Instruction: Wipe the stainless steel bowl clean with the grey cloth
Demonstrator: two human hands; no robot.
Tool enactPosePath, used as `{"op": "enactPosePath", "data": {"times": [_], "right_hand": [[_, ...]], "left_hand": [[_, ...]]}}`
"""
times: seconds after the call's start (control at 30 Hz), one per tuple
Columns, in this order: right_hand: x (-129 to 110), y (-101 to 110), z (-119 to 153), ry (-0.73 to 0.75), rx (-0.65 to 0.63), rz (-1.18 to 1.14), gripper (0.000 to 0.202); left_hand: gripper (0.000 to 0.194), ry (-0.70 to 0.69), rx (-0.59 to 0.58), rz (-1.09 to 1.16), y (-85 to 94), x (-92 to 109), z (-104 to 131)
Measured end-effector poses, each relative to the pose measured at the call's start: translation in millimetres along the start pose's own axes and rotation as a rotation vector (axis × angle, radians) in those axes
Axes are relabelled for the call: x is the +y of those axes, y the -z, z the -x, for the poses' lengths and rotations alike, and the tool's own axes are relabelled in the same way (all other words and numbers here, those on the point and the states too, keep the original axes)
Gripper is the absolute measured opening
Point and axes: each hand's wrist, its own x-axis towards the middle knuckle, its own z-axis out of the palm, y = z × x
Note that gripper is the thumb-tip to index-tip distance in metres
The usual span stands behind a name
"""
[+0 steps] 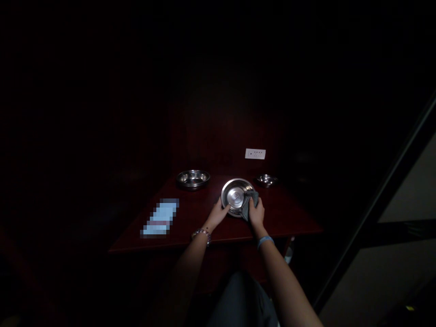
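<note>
A shiny steel bowl (235, 197) is held tilted above the dark red table, its inside facing me. My left hand (218, 213) grips the bowl's lower left rim, thumb over the edge. At the right side of the rim my right hand (256, 213) is closed on a dark grey-green cloth (248, 206), which is pressed against the bowl. Behind and to the left, a wider steel bowl (193, 180) sits on the table. A smaller steel bowl (266, 180) stands at the back right.
The dark red table (190, 227) meets a dark back wall with a white power socket (255, 154). A blurred-out bright rectangle (161, 219) lies at the table's left. Below its right edge stands a bottle (289, 251). A pale panel with a dark frame is at far right.
</note>
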Motion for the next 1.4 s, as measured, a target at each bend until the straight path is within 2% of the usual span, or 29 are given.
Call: {"op": "enactPosePath", "data": {"times": [0.43, 0.87, 1.4], "right_hand": [[-7.6, 3.0, 2.0, -0.004, -0.022, 0.038, 0.038], [-1.9, 1.3, 0.9, -0.003, -0.036, 0.009, 0.035], [-0.2, 0.8, 0.1, -0.014, -0.028, 0.039, 0.037]], "left_hand": [[0.057, 0.020, 0.002, 0.006, 1.7, 2.5, 0.5], [0.057, 0.035, 0.005, -0.002, 1.0, -0.3, -0.3], [0.062, -0.018, -0.004, 0.026, 0.8, -3.1, -0.3]]}}
